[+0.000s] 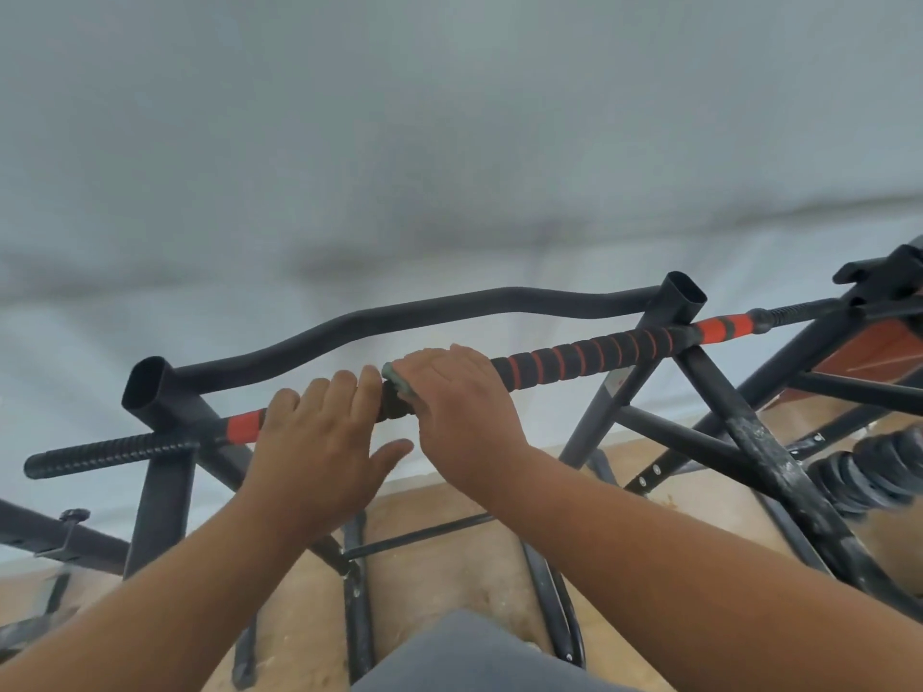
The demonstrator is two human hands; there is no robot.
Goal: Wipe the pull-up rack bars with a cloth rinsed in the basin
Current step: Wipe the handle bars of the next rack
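A black pull-up rack stands in front of me, seen from above. Its front bar (589, 359) runs from lower left to upper right, black with orange bands. My left hand (319, 442) is wrapped over the bar left of centre, thumb sticking out below. My right hand (459, 397) presses a small greenish cloth (397, 384) onto the bar just beside the left hand; only an edge of the cloth shows under the fingers. A curved black rear bar (399, 317) runs behind. No basin is in view.
Two open tube ends (145, 392) (687, 292) top the rack's uprights. Diagonal braces and legs drop to a tan floor (449, 566). Stacked black weight plates (869, 472) lie at right. A pale wall (449, 142) fills the upper view.
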